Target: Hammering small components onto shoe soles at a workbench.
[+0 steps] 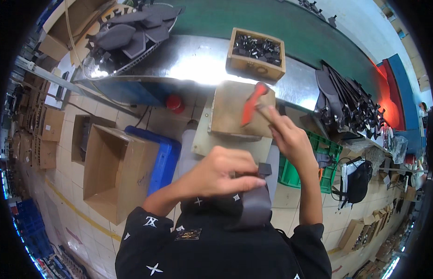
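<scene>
In the head view, a hammer with a red head is gripped by the right hand, its fingers closed around the handle; the head is blurred and held over a block. By the left hand, a dark grey piece is held between thumb and fingers, nearer the body than the block, its narrow end turned up. The block is set on a pale board over the person's legs. Beyond it, on a metal surface, a wooden box is filled with small black parts. More dark pieces are heaped in a basket at the left and stacked in a pile at the right. At floor level, a carton and a blue tub are seen at the left, a green crate at the right.
</scene>
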Tool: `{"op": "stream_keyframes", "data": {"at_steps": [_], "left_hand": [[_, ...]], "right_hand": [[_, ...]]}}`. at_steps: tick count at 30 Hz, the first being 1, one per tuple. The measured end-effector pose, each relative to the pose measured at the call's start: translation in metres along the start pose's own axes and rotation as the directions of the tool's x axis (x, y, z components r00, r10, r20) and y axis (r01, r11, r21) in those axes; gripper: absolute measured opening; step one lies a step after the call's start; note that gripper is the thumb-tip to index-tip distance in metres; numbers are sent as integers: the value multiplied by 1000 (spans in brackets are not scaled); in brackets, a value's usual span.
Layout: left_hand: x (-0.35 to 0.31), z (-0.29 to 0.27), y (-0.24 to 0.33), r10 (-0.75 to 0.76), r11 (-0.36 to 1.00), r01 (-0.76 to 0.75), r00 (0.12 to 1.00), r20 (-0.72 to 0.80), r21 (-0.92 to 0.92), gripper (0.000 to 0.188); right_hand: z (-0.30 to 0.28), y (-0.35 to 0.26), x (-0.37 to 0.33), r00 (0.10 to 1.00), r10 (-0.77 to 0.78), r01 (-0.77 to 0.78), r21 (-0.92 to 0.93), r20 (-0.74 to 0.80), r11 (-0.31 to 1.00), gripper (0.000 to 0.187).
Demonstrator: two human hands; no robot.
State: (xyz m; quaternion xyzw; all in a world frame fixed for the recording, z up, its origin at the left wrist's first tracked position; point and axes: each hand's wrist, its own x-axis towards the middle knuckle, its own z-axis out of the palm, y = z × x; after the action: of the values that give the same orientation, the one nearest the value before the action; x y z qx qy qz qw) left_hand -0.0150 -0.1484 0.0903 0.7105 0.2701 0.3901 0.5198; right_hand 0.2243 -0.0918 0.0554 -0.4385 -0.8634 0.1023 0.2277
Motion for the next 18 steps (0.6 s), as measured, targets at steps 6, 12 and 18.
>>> {"op": "stream_keyframes", "data": {"at_steps": [6,12,18], "left_hand": [[-24,11,20,-197,948,197,980,24,-248,23],[-32,21,15,-218,930,228,974,67,-290,18],[-24,17,29,-241,949,249,968,64,-193,12]], "right_hand": [[-4,-31,-2,988,-156,154,116,11,981,40],[-29,-79,-32,998,-64,50,806,-16,590,26],[-57,-86,-24,988,-121,29,660,95,751,26]]}}
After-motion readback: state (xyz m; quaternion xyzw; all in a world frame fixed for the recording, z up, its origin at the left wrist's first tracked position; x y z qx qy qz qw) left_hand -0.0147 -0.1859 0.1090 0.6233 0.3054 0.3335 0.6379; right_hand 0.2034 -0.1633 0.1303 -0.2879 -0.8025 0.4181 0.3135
